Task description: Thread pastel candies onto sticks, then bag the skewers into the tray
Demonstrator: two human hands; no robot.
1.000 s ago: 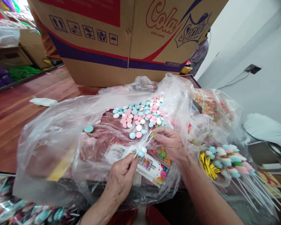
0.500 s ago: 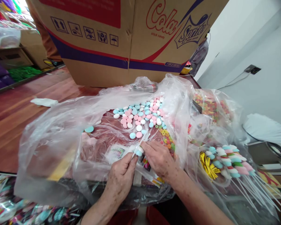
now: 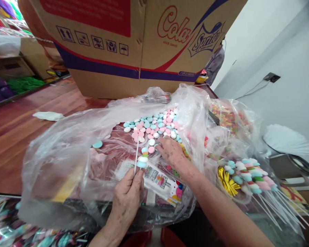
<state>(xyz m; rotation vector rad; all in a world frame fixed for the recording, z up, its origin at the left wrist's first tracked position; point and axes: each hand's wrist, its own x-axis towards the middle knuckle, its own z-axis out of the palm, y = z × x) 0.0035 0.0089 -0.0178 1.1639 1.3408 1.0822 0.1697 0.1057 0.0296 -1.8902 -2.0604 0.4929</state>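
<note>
My left hand (image 3: 127,195) pinches a thin white stick (image 3: 137,153) held nearly upright, with a few candies threaded near its lower end (image 3: 143,160). My right hand (image 3: 170,151) reaches forward with its fingers curled at the near edge of a pile of blue, pink and white disc candies (image 3: 154,125), touching a candy there. Whether it grips one is hidden. The candies lie on a large clear plastic bag (image 3: 67,144) spread on the wooden table (image 3: 20,133). A printed packet (image 3: 161,181) lies under the plastic between my hands.
A big cardboard box printed "Cola Sprite" (image 3: 134,44) stands behind the pile. Several finished candy skewers (image 3: 249,175) and a gold ribbon bow (image 3: 228,181) lie at the right, with a bag of colourful ring candies (image 3: 228,118) behind. Shiny wrappers fill the lower left.
My right hand left the stick and moved forward to the candy pile. My left hand tilted the stick from slanting right to nearly upright, with more candy on it.
</note>
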